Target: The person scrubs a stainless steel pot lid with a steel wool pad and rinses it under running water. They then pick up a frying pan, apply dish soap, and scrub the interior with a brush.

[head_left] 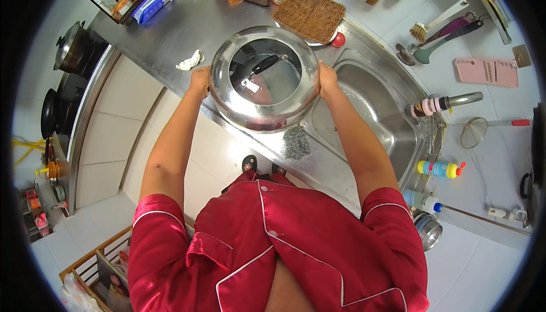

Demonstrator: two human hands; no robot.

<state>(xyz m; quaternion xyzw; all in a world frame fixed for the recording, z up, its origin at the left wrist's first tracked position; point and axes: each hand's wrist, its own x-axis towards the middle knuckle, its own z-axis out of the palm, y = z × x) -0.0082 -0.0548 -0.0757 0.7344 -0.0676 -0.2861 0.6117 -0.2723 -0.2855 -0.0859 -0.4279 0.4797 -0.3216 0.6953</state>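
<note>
A large round metal pot (264,118) with a domed steel-and-glass lid (222,60) is between my hands, over the counter edge beside the sink. My left hand (199,82) grips its left side and my right hand (327,79) grips its right side; the fingers are partly hidden behind the rim. The lid has a black handle (265,64). Whether the pot rests on the counter cannot be told. A steel wool scourer (296,142) lies on the counter just below the pot. A crumpled white cloth (190,60) lies near my left hand.
The steel sink basin (371,99) is at right, with a faucet (465,99) beyond it. A brown woven tray (309,13) sits on a white dish behind the pot, beside a red round item (338,40). A stove with a lidded pot (70,50) stands at left.
</note>
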